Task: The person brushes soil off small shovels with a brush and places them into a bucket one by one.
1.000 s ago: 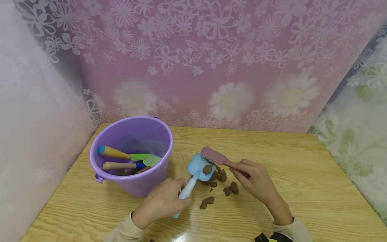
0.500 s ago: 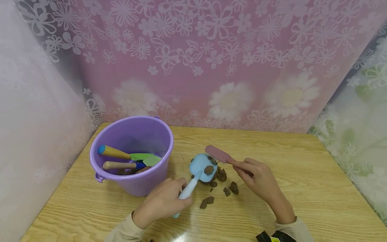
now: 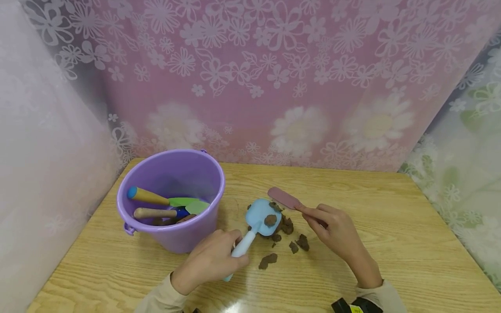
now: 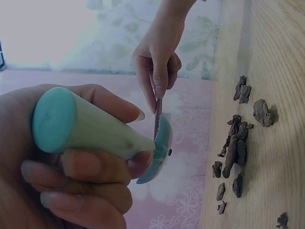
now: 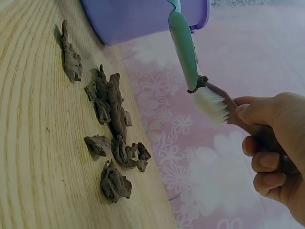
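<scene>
My left hand grips the pale handle of a light blue toy shovel, its blade raised over the table. A brown clay-like lump sits on the blade, and a smaller one clings at the blade's edge. With my right hand I hold a dusky pink brush, thumb and fingers around its handle. In the right wrist view its white bristles are right at the shovel's rim, beside the clinging lump. Several brown lumps lie on the table below, partly hidden by the blade in the head view.
A purple bucket stands at the left, close to my left hand. Inside it lean tools with a yellow handle and a wooden handle. Flowered curtains hang behind the wooden table and at both sides.
The brush has shifted right, off the blade's top toward its far right edge, exposing the lump there. The shovel has moved slightly right. In the last half second almost nothing has moved.
</scene>
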`<state>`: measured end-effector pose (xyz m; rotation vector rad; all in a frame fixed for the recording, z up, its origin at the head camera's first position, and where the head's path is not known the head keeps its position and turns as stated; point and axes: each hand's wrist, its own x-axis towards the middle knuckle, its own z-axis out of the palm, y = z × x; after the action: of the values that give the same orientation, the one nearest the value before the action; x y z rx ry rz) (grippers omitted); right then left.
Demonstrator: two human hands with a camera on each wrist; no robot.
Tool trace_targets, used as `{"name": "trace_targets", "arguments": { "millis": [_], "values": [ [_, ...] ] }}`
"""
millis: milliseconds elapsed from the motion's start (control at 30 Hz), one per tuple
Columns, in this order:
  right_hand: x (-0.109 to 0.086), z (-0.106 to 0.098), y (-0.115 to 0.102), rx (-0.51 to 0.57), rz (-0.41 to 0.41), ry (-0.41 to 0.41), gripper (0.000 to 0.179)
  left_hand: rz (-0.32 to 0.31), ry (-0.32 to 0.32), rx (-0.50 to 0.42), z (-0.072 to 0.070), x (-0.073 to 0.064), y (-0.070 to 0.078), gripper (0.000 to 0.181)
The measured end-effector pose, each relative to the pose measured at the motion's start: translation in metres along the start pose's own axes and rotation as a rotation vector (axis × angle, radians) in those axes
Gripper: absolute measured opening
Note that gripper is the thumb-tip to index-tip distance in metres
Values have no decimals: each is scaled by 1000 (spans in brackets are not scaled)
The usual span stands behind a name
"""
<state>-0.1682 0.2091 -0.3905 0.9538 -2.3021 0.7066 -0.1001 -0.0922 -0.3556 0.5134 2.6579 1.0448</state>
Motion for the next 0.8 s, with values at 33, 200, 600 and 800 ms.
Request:
{"name": "trace_targets", "arguments": {
  "millis": [33,200,600,800],
  "values": [
    [0,0,0,-1,4,-2,35,0,0,1,0,0,0,13],
    [0,1,1,-7,19,-12,35,0,4,13,-1,-1,0,14],
    [-1,-4,5,-38,54,-19,35,2,6,30,-3,-2,2,14],
    [-2,-8,6,-3,48,-4,36,-14,-3,17,-4,-3,3,14]
  ]
}}
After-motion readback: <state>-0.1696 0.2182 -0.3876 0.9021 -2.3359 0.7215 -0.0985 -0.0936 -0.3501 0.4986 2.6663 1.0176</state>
